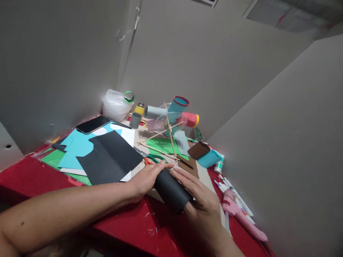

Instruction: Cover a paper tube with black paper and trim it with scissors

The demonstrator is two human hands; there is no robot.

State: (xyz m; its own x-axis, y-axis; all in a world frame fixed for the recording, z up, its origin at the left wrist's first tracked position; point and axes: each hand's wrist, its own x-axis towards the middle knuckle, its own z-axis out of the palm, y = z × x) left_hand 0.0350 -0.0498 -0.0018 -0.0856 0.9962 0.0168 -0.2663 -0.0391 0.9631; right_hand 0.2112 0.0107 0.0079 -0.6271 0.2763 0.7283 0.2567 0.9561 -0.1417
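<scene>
Between my two hands is a black paper tube, tilted over the table's front edge. My left hand is closed against its upper left end, thumb and fingers at the rim. Along its right side lie the fingers of my right hand, and the thumb is at or inside the lower opening; I cannot see exactly where. Just beyond the tube are scissors with green and orange handles. A cut sheet of black paper lies left of them, over light blue paper.
A stick frame stands behind, near coloured paper tubes. A phone and a plastic bag are at the back left. On the right are a brown tube, markers and a pink glue gun. Grey walls enclose the red-covered table.
</scene>
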